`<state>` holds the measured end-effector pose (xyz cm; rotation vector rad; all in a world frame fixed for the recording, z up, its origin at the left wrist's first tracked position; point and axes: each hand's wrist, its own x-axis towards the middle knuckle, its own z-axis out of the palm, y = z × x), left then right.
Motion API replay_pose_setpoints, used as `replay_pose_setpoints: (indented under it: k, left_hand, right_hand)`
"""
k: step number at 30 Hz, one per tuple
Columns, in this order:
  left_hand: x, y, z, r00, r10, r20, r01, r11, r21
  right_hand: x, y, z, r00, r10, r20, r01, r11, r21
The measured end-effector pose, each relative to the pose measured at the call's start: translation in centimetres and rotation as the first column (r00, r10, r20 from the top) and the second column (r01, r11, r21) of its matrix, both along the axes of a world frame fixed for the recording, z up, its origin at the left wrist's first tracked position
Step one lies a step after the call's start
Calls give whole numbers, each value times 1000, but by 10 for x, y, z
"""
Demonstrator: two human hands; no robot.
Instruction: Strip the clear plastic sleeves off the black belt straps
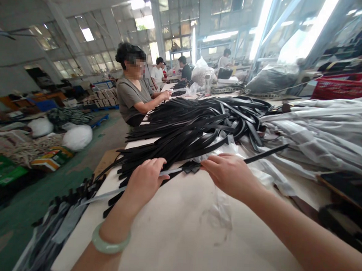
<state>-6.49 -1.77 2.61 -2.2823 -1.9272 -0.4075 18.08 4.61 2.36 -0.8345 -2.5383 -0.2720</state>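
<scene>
My left hand [146,180], with a pale green bangle [111,239] on the wrist, is closed on a narrow translucent plastic sleeve [105,195] that trails to the lower left. My right hand [227,173] is closed around a black belt strap [267,154], one end of which sticks out to the upper right. Between the hands, black strap pieces [193,167] lie close to the right fingertips; whether they belong to the held strap I cannot tell. Just beyond both hands spreads a large heap of black belt straps [181,129] on the pale table [175,233].
Plastic-wrapped straps [325,124] are piled on the right, near a dark phone-like slab [349,188]. More sleeved straps [62,214] hang off the table's left edge. A co-worker [136,88] stands across the far left side. A red crate [346,86] is at the back right.
</scene>
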Motion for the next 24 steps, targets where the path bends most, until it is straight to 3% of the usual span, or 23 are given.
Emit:
replay_pose_setpoints:
  k: [3,8,11,16,21,24]
  left_hand:
    - [9,0,-2,994,56,-98,-64,995,-83]
    - [32,-2,-15,991,-53,-123,44,996,-73]
    - [24,1,-14,989,-6,-148,0,999,-45]
    - [1,7,-6,964,172,-202,-167,985,39]
    - [11,8,-13,980,68,-187,-62,997,36]
    - [6,9,-11,982,90,-167,-81,995,65]
  right_hand:
    - [-4,-7,-1,997,-17,76,17,1000,1]
    - [-17,-19,-8,997,66,42,-65,998,-15]
    - [-15,-9,-10,998,58,4,-57,996,-72]
    - [-4,10,-5,975,-144,172,177,963,-202]
    - [-8,2,-1,975,-72,209,115,973,-199]
    - [2,7,2,968,-173,184,200,969,-142]
